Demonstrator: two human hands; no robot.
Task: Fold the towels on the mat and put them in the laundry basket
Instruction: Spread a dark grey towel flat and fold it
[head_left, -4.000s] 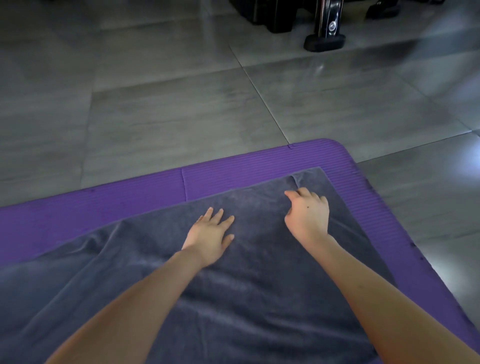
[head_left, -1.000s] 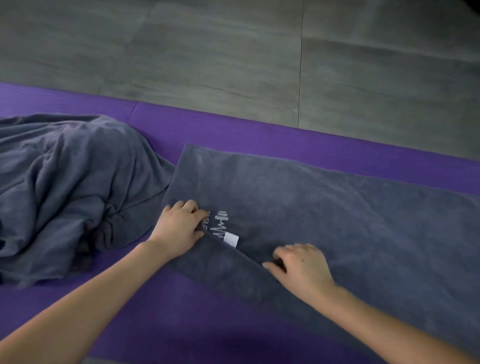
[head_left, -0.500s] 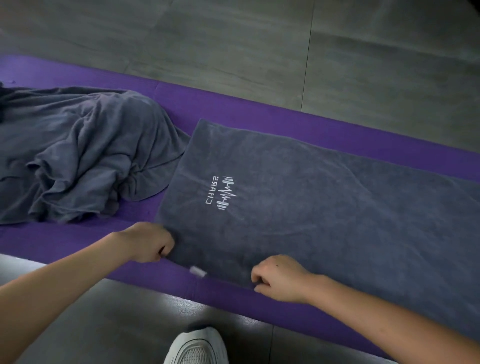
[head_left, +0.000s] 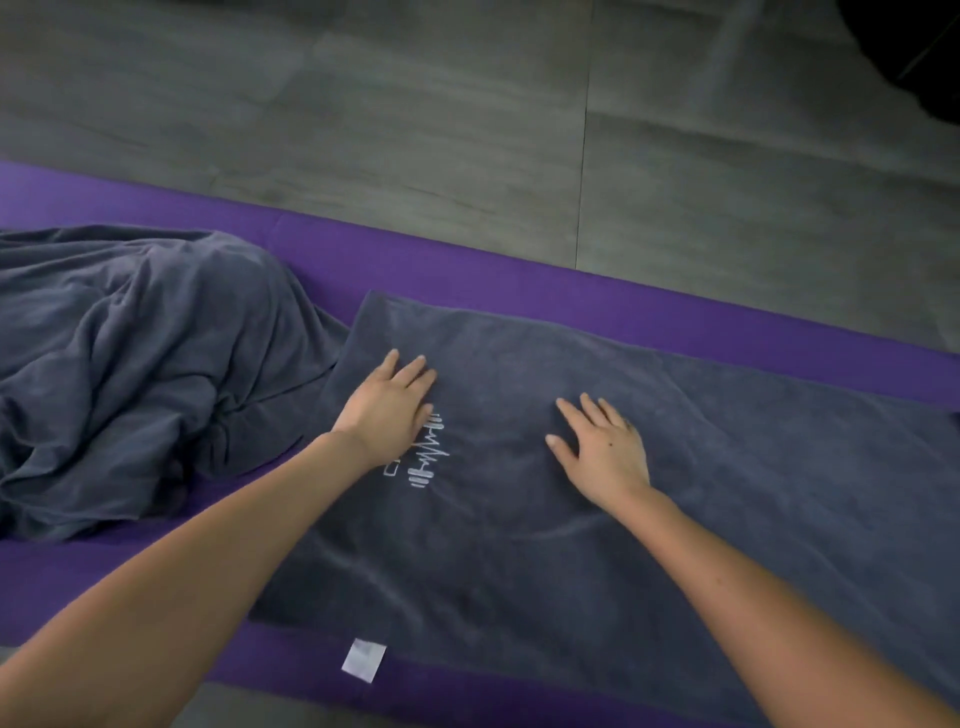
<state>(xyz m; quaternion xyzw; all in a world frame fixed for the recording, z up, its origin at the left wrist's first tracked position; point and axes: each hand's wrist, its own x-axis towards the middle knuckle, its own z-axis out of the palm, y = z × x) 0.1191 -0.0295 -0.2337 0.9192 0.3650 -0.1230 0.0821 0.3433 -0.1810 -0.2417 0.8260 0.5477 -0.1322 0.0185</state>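
A dark grey towel (head_left: 519, 571) lies spread flat on the purple mat (head_left: 519, 283), with a white logo (head_left: 428, 454) near its left end and a white tag (head_left: 363, 659) at its near edge. My left hand (head_left: 389, 410) rests flat on the towel beside the logo, fingers straight. My right hand (head_left: 602, 447) presses flat on the towel a little to the right, fingers spread. A second grey towel (head_left: 119, 374) lies crumpled in a heap on the mat at the left. No laundry basket is in view.
Grey floor tiles (head_left: 415, 130) stretch beyond the mat's far edge. A dark object (head_left: 924, 52) sits in the top right corner. A strip of floor shows at the bottom edge, in front of the mat.
Both hands have let go of the towel's near edge and moved forward onto its surface, now lying flat. The towel is spread out with its near edge at the mat's front.
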